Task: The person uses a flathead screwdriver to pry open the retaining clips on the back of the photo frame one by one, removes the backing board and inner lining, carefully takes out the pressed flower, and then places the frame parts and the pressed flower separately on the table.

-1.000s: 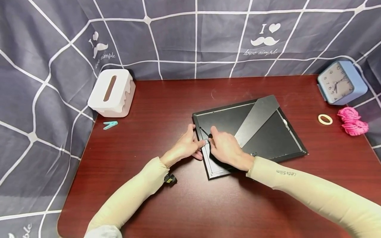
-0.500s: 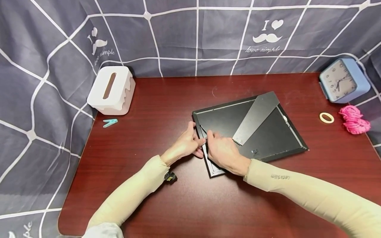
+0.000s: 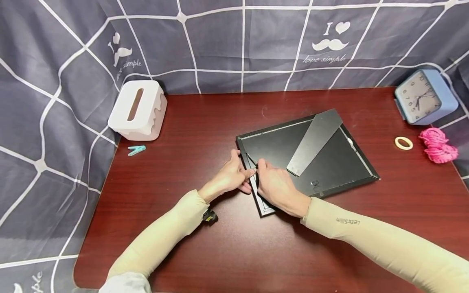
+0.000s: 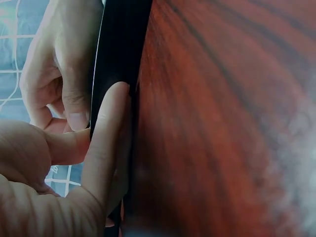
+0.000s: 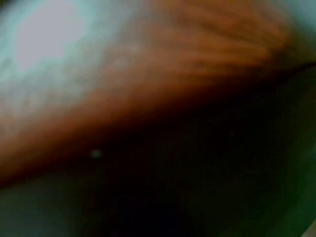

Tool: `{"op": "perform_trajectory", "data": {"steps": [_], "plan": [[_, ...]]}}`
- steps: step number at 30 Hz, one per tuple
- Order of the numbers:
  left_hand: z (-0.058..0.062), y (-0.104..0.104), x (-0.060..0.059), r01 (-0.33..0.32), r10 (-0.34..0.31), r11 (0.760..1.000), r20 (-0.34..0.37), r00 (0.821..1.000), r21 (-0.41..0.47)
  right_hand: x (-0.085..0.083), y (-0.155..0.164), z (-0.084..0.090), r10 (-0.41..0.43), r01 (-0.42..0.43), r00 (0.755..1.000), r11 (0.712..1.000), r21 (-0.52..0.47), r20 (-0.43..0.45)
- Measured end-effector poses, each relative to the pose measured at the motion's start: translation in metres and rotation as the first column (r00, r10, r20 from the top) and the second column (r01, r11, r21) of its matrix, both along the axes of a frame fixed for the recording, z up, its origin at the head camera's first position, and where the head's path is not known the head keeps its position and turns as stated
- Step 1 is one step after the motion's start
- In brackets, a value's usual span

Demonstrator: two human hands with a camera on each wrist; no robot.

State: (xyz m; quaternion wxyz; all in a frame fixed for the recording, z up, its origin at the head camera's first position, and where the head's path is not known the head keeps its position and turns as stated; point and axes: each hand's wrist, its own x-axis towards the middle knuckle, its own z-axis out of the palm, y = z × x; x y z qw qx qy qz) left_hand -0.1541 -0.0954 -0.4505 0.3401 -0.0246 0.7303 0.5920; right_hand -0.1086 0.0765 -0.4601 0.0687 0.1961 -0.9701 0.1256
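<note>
A black picture frame [image 3: 329, 162] lies back side up on the table, its grey easel leg [image 3: 316, 140] slanting across the backing. At the frame's left edge my left hand [image 3: 231, 175] grips the rim, thumb on top and fingers along the outer side. The left wrist view shows those fingers against the black rim [image 4: 118, 49]. My right hand [image 3: 277, 186] pinches a thin dark rod-like tool [image 3: 251, 159] over the left rim, close to my left thumb. Its handle is mostly hidden in the fist. The right wrist view is dark and blurred.
A white tissue box [image 3: 137, 108] and a turquoise clothespin [image 3: 136, 150] sit at the left. On the right are a blue alarm clock [image 3: 425, 97], a pale yellow ring [image 3: 403, 143] and pink yarn [image 3: 438, 145]. A grey checked cloth [image 3: 216, 44] hangs behind the table.
My right hand has shifted slightly and turned, covering the tool's dark handle end that showed earlier. The left hand keeps its hold on the rim. The head view has tilted a little.
</note>
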Motion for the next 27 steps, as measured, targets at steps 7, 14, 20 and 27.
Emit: {"op": "perform_trajectory", "data": {"steps": [7, 14, 20, 27], "plan": [[0.000, -0.001, 0.000, 0.009, -0.008, 1.000, -0.024, 1.000, 0.025, 0.001, 0.003, -0.002, 0.038, -0.038, 0.999, 0.999, -0.006, -0.018], [0.000, 0.000, -0.005, 0.046, -0.046, 0.999, -0.038, 0.998, 0.004, 0.000, 0.005, -0.003, 0.062, -0.062, 0.998, 0.997, 0.043, 0.004], [0.000, 0.004, -0.009, 0.042, -0.043, 0.999, -0.045, 0.998, -0.020, -0.003, 0.007, -0.004, 0.074, -0.073, 0.997, 0.995, 0.070, -0.018], [0.012, -0.004, -0.016, 0.139, -0.164, 0.962, -0.091, 0.982, -0.237, 0.000, 0.015, 0.004, 0.015, -0.016, 0.998, 1.000, 0.011, 0.055]]}}
